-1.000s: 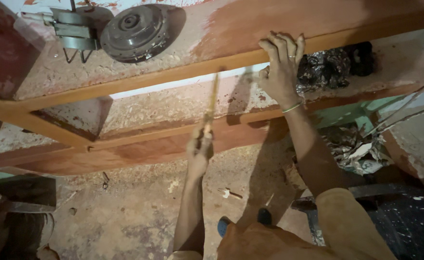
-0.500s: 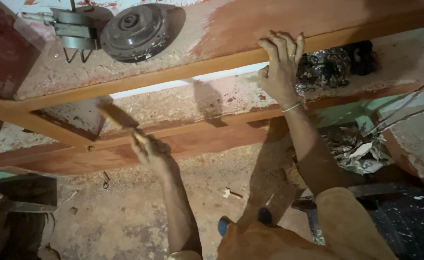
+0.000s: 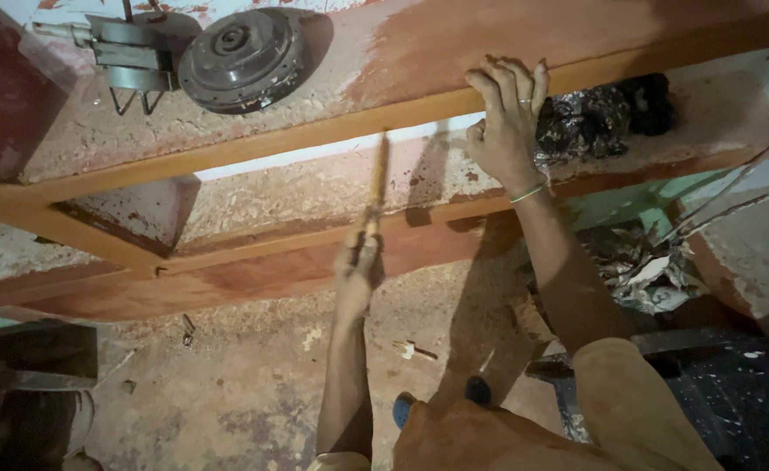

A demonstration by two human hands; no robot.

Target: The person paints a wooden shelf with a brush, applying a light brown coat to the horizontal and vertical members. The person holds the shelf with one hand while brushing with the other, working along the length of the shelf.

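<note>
One paintbrush (image 3: 376, 187), left hand (image 3: 358, 266) grip closed on it; right hand (image 3: 506, 118) flat on one orange wooden frame (image 3: 314, 131); one metal disc (image 3: 240, 57) at 11 o'clock.

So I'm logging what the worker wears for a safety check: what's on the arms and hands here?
Both forearms are bare, with no gloves. The right hand has a thin pale band at the wrist and what looks like a ring on one finger. The left hand shows nothing worn. Tan short sleeves end near the elbows.
</note>
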